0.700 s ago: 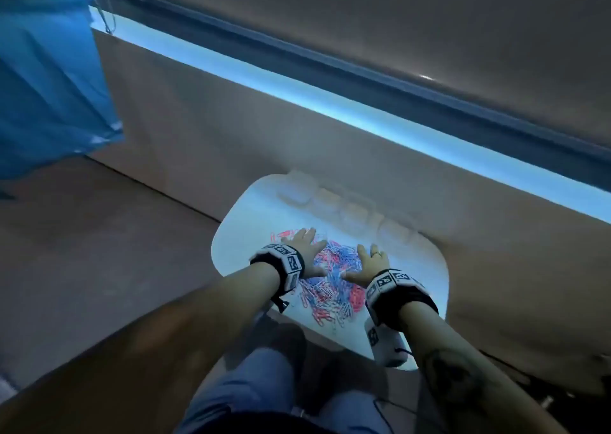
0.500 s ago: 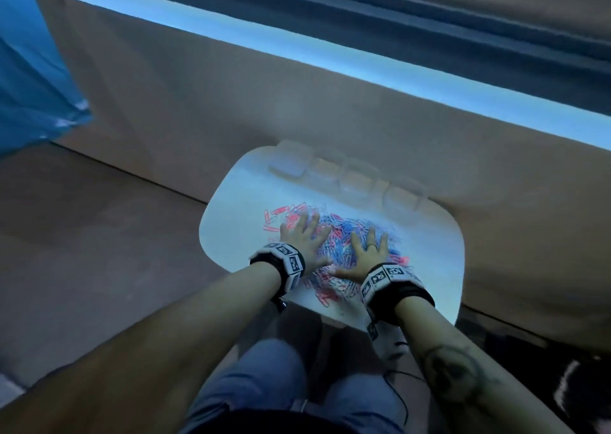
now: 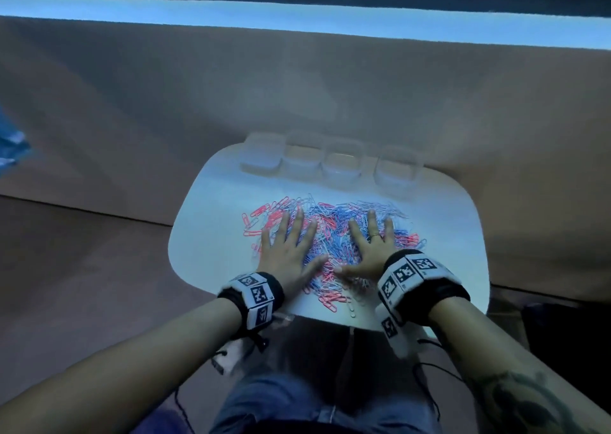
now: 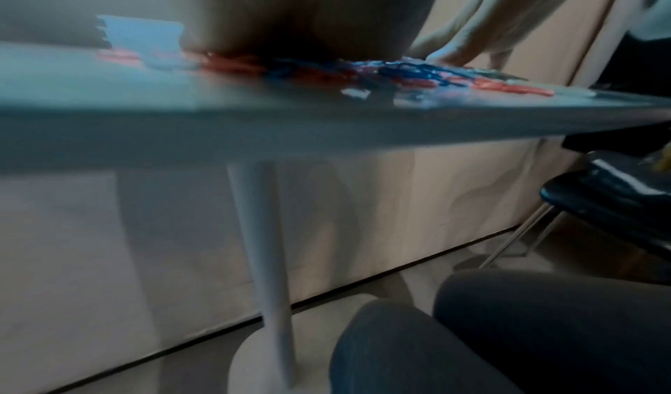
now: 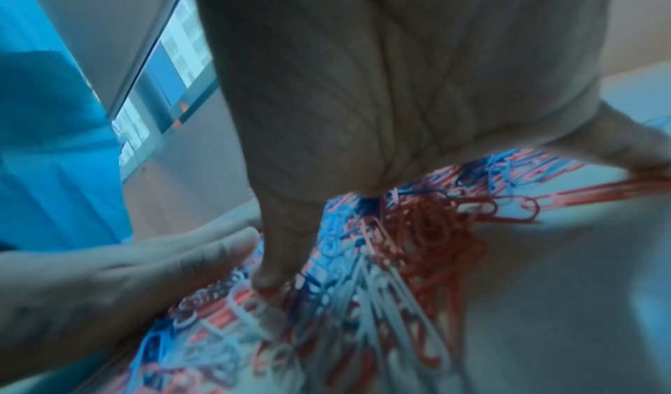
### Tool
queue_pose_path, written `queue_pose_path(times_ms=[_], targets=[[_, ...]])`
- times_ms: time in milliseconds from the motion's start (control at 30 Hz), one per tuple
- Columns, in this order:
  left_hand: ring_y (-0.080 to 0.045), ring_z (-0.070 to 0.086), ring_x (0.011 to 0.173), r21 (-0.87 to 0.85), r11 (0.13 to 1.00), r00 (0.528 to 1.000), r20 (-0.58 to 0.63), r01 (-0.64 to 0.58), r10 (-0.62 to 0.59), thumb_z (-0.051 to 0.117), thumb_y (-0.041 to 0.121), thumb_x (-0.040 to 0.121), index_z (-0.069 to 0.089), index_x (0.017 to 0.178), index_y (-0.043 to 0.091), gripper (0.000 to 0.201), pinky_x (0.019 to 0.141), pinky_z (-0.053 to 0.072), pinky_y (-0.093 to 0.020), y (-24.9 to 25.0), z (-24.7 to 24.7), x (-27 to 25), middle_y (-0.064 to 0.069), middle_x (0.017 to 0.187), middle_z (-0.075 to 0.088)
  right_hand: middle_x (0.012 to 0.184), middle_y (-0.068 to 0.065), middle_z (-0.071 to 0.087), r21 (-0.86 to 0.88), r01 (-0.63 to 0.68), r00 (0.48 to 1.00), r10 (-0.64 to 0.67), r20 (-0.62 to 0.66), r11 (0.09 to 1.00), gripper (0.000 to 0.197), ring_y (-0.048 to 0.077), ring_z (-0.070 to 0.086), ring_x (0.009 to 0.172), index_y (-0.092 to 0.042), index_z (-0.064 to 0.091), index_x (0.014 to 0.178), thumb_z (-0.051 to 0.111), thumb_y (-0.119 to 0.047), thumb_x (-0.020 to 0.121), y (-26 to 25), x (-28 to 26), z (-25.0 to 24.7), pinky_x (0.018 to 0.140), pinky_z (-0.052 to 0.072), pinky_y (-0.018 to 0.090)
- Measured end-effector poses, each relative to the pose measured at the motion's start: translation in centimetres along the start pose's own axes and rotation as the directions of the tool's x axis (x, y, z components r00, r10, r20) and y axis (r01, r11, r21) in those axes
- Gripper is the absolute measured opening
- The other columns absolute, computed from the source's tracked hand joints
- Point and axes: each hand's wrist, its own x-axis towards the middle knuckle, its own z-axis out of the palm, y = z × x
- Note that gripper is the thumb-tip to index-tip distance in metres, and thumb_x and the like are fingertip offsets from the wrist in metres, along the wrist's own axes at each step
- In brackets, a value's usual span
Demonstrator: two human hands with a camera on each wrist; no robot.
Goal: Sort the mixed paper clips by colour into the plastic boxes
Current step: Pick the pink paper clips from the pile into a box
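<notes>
A heap of red, blue and white paper clips (image 3: 334, 232) (image 5: 417, 245) (image 4: 410, 76) is spread over the middle of a small white table (image 3: 211, 235). My left hand (image 3: 288, 245) lies flat on the left part of the heap with fingers spread. On the right part my right hand (image 3: 370, 243) (image 5: 363, 99) presses down flat, a ring on one finger. Neither hand holds a clip. Several clear plastic boxes (image 3: 330, 161) stand in a row along the table's far edge.
The table (image 4: 254, 119) stands on a single white post (image 4: 265, 242) against a beige wall. My knees (image 4: 508, 337) are under its near edge. A dark chair (image 4: 610, 199) stands to the right. Loose clips (image 3: 330, 299) lie near the front edge.
The head camera has tilted down and closer, so the table fills more of the view. Both hands have slid apart on the heap, and the clips are spread wider.
</notes>
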Motion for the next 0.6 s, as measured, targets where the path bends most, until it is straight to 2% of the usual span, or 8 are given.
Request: queue_pose_path(times_ms=[100, 167, 233, 333, 433, 600], targets=[[-0.013, -0.029, 0.136, 0.065, 0.996, 0.998, -0.03, -0.059, 0.061, -0.031, 0.081, 0.052, -0.016, 0.145, 0.035, 0.105, 0.111, -0.014, -0.048, -0.9, 0.0, 0.8, 0.006, 0.143, -0.034, 0.148, 0.004, -0.038, -0.041, -0.004, 1.0, 0.004, -0.011, 0.999, 0.102, 0.038, -0.03, 0.136, -0.031, -0.021, 0.144, 0.045, -0.071, 0.078, -0.1, -0.2, -0.3, 0.112, 0.003, 0.06], [-0.012, -0.027, 0.137, 0.087, 0.993, 0.994, -0.063, -0.08, 0.085, -0.033, 0.08, 0.05, -0.014, 0.145, 0.035, 0.107, 0.111, -0.014, -0.048, -1.2, 0.3, 1.1, 0.006, 0.143, -0.032, 0.148, 0.004, -0.037, -0.074, -0.02, 1.0, 0.018, -0.024, 0.997, 0.102, 0.039, -0.028, 0.137, -0.032, -0.021, 0.144, 0.043, -0.074, 0.076, -0.1, 0.1, -0.2, 0.112, 0.002, 0.06], [-0.014, -0.023, 0.14, 0.087, 0.993, 0.991, -0.102, -0.079, 0.088, -0.025, 0.081, 0.056, -0.011, 0.146, 0.036, 0.102, 0.112, -0.012, -0.047, -1.2, 0.8, 1.0, 0.007, 0.147, -0.027, 0.149, 0.003, -0.035, -0.094, -0.037, 0.999, 0.034, -0.03, 0.995, 0.102, 0.038, -0.025, 0.138, -0.033, -0.02, 0.144, 0.043, -0.074, 0.076, -0.1, 0.0, 0.0, 0.112, 0.001, 0.059], [-0.017, -0.017, 0.144, 0.077, 0.995, 0.984, -0.16, -0.065, 0.077, -0.01, 0.074, 0.071, -0.007, 0.148, 0.036, 0.086, 0.113, -0.011, -0.047, -1.1, 1.3, 0.8, 0.005, 0.156, -0.017, 0.151, 0.002, -0.031, -0.139, -0.069, 0.996, 0.061, -0.059, 0.988, 0.1, 0.038, -0.021, 0.14, -0.034, -0.017, 0.145, 0.045, -0.073, 0.076, -0.4, -0.4, -0.2, 0.113, 0.001, 0.057], [-0.017, -0.016, 0.144, 0.07, 0.996, 0.983, -0.172, -0.056, 0.068, 0.012, 0.066, 0.091, -0.002, 0.149, 0.034, 0.068, 0.113, -0.011, -0.047, -0.9, 1.2, 0.6, 0.003, 0.157, -0.014, 0.152, 0.001, -0.028, -0.147, -0.1, 0.993, 0.089, -0.082, 0.984, 0.099, 0.037, -0.019, 0.141, -0.035, -0.016, 0.145, 0.043, -0.075, 0.076, -0.8, -0.9, -0.2, 0.113, 0.001, 0.056], [-0.018, -0.011, 0.145, 0.071, 0.996, 0.978, -0.194, -0.059, 0.071, 0.017, 0.061, 0.094, 0.003, 0.15, 0.031, 0.065, 0.114, -0.007, -0.049, -0.6, 0.5, 0.2, 0.001, 0.158, -0.008, 0.155, 0.001, -0.023, -0.127, -0.112, 0.986, 0.094, -0.139, 0.986, 0.097, 0.037, -0.014, 0.142, -0.035, -0.011, 0.146, 0.043, -0.075, 0.076, -1.3, -2.1, -0.2, 0.114, 0.001, 0.053]])
